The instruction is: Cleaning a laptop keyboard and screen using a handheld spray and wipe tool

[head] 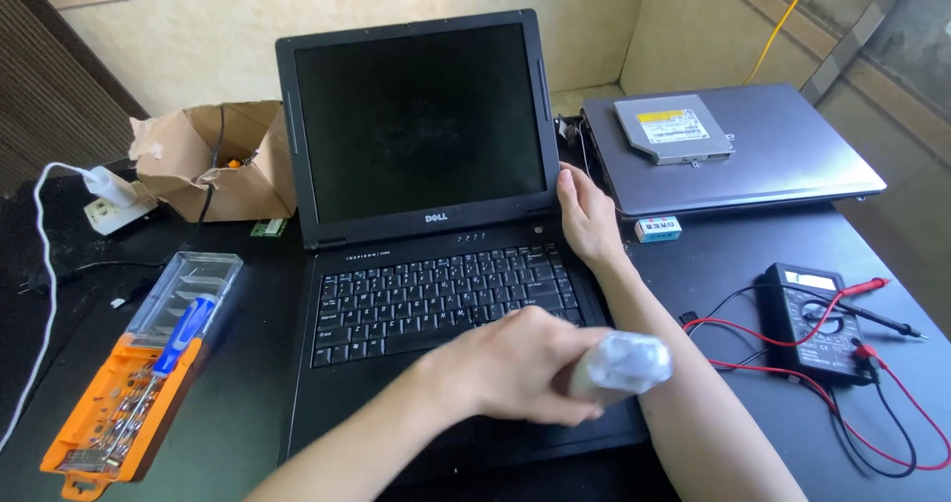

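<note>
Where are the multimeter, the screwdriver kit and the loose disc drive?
Multimeter [814, 326]: head view, on its black body.
Screwdriver kit [119, 403]: head view, on its orange tray.
Disc drive [675, 128]: head view, on its metal top.

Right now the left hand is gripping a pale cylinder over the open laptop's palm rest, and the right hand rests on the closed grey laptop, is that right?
Not quite. In the head view the right hand rests on the open black laptop, at the right corner by its hinge, not on the closed grey laptop. The left hand does grip the pale cylinder.

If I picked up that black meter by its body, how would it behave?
The multimeter looks rigid and boxy, so it probably won't roll. Its red and black leads lie in loose loops, so they would likely dangle, drag and might snag.
</note>
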